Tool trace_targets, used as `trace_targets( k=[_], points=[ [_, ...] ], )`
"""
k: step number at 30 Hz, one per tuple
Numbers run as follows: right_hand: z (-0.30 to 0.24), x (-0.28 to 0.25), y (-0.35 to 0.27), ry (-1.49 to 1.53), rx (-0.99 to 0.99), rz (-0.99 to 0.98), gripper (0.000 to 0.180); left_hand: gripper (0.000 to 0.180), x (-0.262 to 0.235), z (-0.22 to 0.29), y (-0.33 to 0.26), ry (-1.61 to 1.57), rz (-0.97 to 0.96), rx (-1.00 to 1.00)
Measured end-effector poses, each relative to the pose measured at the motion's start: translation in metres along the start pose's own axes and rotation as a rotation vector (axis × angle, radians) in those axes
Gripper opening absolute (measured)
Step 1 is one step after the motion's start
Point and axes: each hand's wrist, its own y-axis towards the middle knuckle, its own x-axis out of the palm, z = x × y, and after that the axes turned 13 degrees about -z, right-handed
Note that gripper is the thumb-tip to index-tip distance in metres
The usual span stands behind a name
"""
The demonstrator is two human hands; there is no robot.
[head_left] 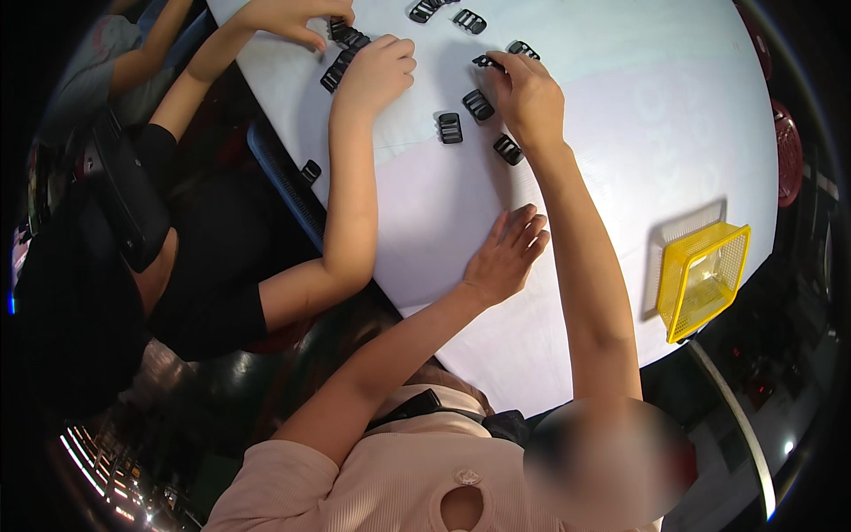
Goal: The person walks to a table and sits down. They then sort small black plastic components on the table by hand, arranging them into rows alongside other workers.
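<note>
My right hand (530, 96) reaches to the far part of the white table (443, 213), its thumb and fingers pinched on a small black plastic strap buckle (485, 61). Close around that hand lie more slotted black buckles: one buckle (525, 50) just beyond the fingers, another buckle (479, 105) to the left, and a third buckle (507, 149) by the wrist. Farther left, a buckle (449, 128) lies flat. Nearer to me, my left hand (503, 257) rests palm down on the tabletop, fingers a little spread, holding nothing.
At left, a co-worker's hands (377, 75) handle a cluster of black buckles (337, 69). More buckles (470, 21) lie at the far edge of view; a single buckle (310, 172) is near the table's left edge. A yellow plastic basket (673, 297) stands at right, beyond my right forearm.
</note>
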Motion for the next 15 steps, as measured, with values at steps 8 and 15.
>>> trace_targets(
  k=[8, 15],
  points=[
    [0.014, -0.013, 0.003, -0.097, 0.12, 0.103, 0.023, 0.047, 0.0, 0.0, 0.0, -0.04, -0.071, 0.003],
    [0.025, -0.024, 0.016, 0.299, 0.322, -0.144, 0.024, 0.054, 0.0, -0.001, -0.001, -0.059, -0.095, 0.016]
  ],
)
